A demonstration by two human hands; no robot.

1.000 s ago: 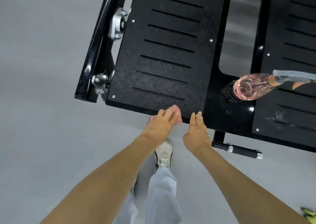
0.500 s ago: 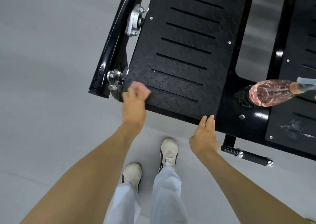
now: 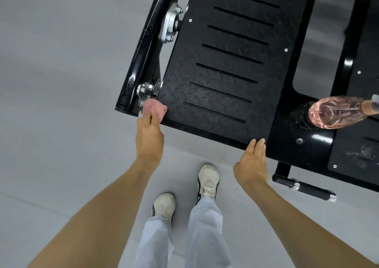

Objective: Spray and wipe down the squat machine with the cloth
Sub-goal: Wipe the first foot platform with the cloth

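cloth (image 3: 154, 109) news first: pink, fluffy, bunched right at the near left corner of the left footplate (image 3: 225, 73) on the squat machine (image 3: 284, 124), touching the plate edge and just beside the silver bolts (image 3: 145, 90) on the side tube (image 3: 147, 42).

left hand (image 3: 149, 138) behind it, grip clamped on the cloth, fingertips buried in the fluff, back of the hand up, wrist hanging off the plate over the grey floor (image 3: 61, 83).

right hand (image 3: 251, 165) further along the same near edge, grip apart, fingers straight and pressed side by side, tips right at the plate's lip. touching or just shy of it? honestly can't tell.

pink spray bottle (image 3: 336, 112) off to the right on the glossy black middle strip between the two plates, well apart from both hands, base toward the camera, nozzle cut off by the frame edge. standing or lying, hard to say with the wide lens.

down below: two white sneakers (image 3: 208, 180) and pale trousers (image 3: 205, 233) on the floor, plus a short black handle (image 3: 307, 188) with silver ends sticking out under the machine, near the right wrist.
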